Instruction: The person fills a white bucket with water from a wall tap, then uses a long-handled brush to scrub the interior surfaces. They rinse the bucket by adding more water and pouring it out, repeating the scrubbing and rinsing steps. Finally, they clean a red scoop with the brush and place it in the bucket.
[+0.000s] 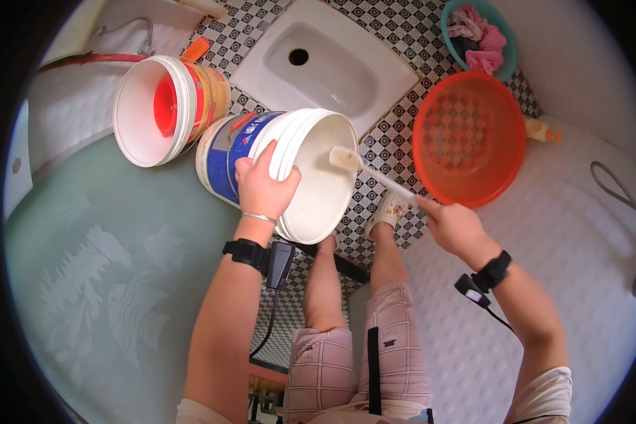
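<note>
A large white bucket with a blue band (316, 184) is tipped toward the right, its open mouth facing that way. My left hand (267, 182) lies on its outer wall close to the rim, thumb and fingers spread over it. In my right hand (451, 225) is the handle of a long white scrubbing brush (385, 180), fingers closed around it. The brush head is at the bucket's mouth; I cannot tell whether it touches the inner wall. To the left, a second bucket (138, 106), white inside with a yellow and red outside, lies tilted with a red object (165, 106) inside.
A white squat toilet (396, 78) is set in the black-and-white patterned floor ahead. Right of it stand an orange-red basin (431, 141) and a teal basin (447, 32) holding pink clothes (486, 53). A frosted panel (85, 297) fills the left; a shower hose (618, 185) hangs right.
</note>
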`<state>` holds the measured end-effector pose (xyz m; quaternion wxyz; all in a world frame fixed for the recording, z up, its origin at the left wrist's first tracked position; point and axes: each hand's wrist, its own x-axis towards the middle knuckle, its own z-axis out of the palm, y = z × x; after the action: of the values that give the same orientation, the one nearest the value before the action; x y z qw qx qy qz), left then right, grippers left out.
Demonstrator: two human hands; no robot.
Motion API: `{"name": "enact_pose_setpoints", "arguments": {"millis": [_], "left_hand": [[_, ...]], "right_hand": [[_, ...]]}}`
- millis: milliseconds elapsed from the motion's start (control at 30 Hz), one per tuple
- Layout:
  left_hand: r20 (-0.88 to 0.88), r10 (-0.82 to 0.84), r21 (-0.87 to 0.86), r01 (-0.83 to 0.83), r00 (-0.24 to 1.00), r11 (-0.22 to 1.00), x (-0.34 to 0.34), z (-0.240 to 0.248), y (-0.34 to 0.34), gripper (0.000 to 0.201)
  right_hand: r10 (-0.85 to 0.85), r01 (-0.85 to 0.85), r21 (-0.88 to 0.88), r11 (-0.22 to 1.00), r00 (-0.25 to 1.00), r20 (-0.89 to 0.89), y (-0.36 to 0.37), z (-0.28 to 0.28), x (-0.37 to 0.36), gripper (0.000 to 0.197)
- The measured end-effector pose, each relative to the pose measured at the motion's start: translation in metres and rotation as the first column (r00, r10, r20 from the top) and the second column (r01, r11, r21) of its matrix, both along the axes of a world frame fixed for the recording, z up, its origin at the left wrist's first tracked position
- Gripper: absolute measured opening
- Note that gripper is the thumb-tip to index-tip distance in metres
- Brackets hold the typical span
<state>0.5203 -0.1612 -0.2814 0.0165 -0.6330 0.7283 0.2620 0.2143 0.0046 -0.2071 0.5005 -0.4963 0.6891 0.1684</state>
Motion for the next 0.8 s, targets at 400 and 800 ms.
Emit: {"name": "enact_pose_setpoints", "arguments": {"millis": [400,800], "left_hand": [[-0.081,0.008,0.364,0.022,0.997,0.931,-0.055,-0.019,-0.021,0.110],[0.254,0.229,0.282,-0.299,0.940,0.912,-0.120,-0.049,-0.061,0.106]], "right_hand": [[-0.204,0.196,-0.211,0.958,0.979,-0.016,0.013,-0.007,-0.011,0.043],[-0.618,0.621,-0.109,0.776,0.783,0.061,0.046,-0.009,-0.028,0.046]]}}
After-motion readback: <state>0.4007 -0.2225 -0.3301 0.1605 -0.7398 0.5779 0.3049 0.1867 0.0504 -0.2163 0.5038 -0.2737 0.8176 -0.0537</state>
